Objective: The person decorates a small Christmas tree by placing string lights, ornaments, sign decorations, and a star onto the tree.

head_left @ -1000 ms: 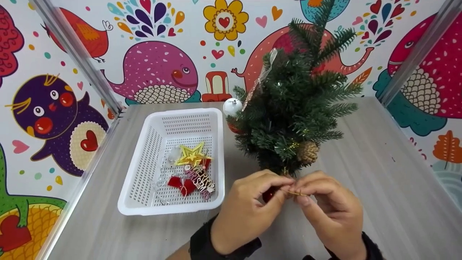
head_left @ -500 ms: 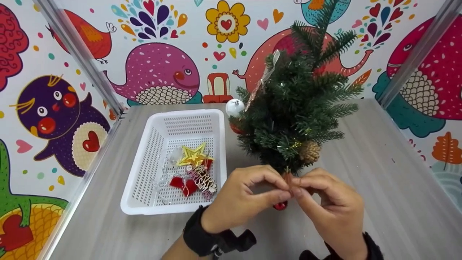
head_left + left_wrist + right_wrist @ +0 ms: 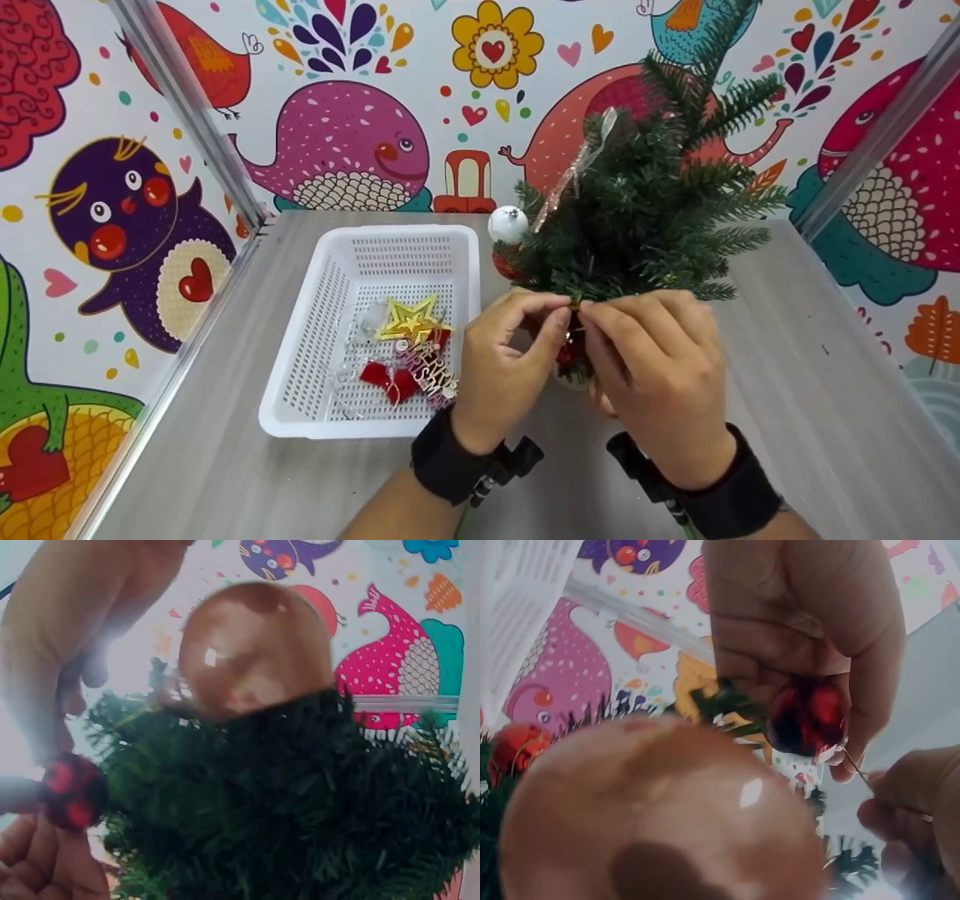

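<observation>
In the head view, my left hand (image 3: pixel 510 352) and right hand (image 3: pixel 664 367) meet at the lower front of a green artificial Christmas tree (image 3: pixel 637 202). Thumb and forefinger of each pinch a thin gold string (image 3: pixel 576 304) between them. On this string is a shiny red bauble (image 3: pixel 810 716), which hangs just below the fingertips and is partly covered by them in the head view. The left wrist view has the red bauble (image 3: pixel 75 791) right at the branches. Close beside it, a large rose-gold ball (image 3: pixel 255 649) sits on the tree.
Left of the tree stands a white perforated basket (image 3: pixel 300 330) with a gold star (image 3: pixel 410 319), a red bow (image 3: pixel 390 381) and a Merry Christmas sign (image 3: pixel 431 371). A white ball (image 3: pixel 508 225), a red ball (image 3: pixel 507 262) and a glittery ribbon (image 3: pixel 574 180) hang on the tree's left side.
Both hands have moved up and in against the tree's lower branches with the string and bauble. My right hand now covers the pinecone. The head view has shifted slightly.
</observation>
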Demonstrator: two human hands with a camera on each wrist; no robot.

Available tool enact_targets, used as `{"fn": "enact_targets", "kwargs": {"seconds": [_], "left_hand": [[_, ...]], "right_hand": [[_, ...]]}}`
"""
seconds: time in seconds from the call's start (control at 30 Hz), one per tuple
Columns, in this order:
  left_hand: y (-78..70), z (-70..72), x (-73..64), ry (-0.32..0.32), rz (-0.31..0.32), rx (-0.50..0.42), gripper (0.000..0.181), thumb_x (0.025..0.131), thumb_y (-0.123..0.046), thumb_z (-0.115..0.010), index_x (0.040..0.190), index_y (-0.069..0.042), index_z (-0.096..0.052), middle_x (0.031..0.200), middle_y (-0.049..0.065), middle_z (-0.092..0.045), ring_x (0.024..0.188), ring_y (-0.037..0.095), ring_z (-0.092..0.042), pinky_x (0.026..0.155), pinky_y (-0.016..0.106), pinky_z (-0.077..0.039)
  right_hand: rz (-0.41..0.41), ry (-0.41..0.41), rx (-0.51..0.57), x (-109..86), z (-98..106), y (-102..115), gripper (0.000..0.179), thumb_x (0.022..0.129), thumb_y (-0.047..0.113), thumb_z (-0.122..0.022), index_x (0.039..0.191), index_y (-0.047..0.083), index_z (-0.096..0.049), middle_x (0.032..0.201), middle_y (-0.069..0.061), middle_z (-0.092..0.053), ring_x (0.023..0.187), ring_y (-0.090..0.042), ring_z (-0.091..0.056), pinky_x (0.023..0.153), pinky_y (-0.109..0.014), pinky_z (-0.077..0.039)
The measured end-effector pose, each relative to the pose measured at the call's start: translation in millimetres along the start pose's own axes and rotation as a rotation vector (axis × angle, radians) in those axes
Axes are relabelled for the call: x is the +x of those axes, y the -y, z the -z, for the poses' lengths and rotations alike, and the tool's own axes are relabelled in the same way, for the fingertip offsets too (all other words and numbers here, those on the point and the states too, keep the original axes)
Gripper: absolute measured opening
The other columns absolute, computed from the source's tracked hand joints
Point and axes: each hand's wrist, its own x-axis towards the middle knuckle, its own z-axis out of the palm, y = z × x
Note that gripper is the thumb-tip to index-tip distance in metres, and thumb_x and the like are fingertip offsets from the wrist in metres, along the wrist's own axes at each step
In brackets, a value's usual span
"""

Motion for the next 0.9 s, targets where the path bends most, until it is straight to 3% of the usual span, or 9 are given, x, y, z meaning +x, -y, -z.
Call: {"fn": "enact_targets", "kwargs": {"seconds": [0.17,0.33,0.43,0.7,0.9], "left_hand": [[4.3,-8.2,1.9,-0.043,-0.036,0.097,0.014,0.099,-0.008,-0.068,0.110,-0.004,-0.076,0.096,0.005,-0.072,0.080,0.010,-0.062,0.072,0.024,-0.055],[4.5,-14.5,5.0,-0.036,-0.079,0.126,0.016,0.100,-0.007,-0.066,0.113,-0.004,-0.076,0.099,0.007,-0.071,0.086,0.013,-0.064,0.077,0.023,-0.056],[5.2,-15.9,5.9,-0.034,-0.121,0.162,0.017,0.100,-0.006,-0.066,0.114,-0.004,-0.075,0.101,0.008,-0.070,0.090,0.014,-0.065,0.078,0.023,-0.056],[5.4,-10.5,5.1,0.003,-0.141,0.254,0.020,0.098,-0.006,-0.068,0.117,-0.006,-0.073,0.104,0.006,-0.067,0.091,0.014,-0.062,0.080,0.022,-0.054],[3.2,-6.7,2.9,0.029,-0.133,0.297,0.026,0.095,-0.006,-0.071,0.121,-0.006,-0.071,0.107,0.007,-0.066,0.094,0.015,-0.062,0.083,0.024,-0.054]], "right_hand": [[-0.024,-0.037,-0.099,-0.7,-6.2,-3.7,0.011,0.092,0.002,-0.076,0.101,0.007,-0.079,0.091,-0.013,-0.071,0.089,-0.035,-0.054,0.077,-0.046,-0.034],[-0.030,-0.089,-0.157,-1.2,-10.7,-6.2,0.012,0.092,0.001,-0.075,0.101,0.007,-0.079,0.090,-0.013,-0.071,0.089,-0.037,-0.054,0.077,-0.050,-0.032],[-0.043,-0.074,-0.172,-2.8,-10.0,-6.5,0.012,0.095,0.004,-0.072,0.104,0.008,-0.079,0.092,-0.013,-0.072,0.091,-0.037,-0.056,0.081,-0.050,-0.033],[-0.042,-0.059,-0.157,-5.6,-10.7,-6.8,0.015,0.102,0.014,-0.065,0.104,0.007,-0.078,0.096,-0.014,-0.073,0.094,-0.037,-0.057,0.083,-0.050,-0.033],[-0.019,-0.132,-0.064,-7.6,-15.6,-4.8,0.019,0.103,0.014,-0.062,0.101,0.005,-0.079,0.093,-0.015,-0.073,0.091,-0.037,-0.057,0.084,-0.048,-0.035]]}}
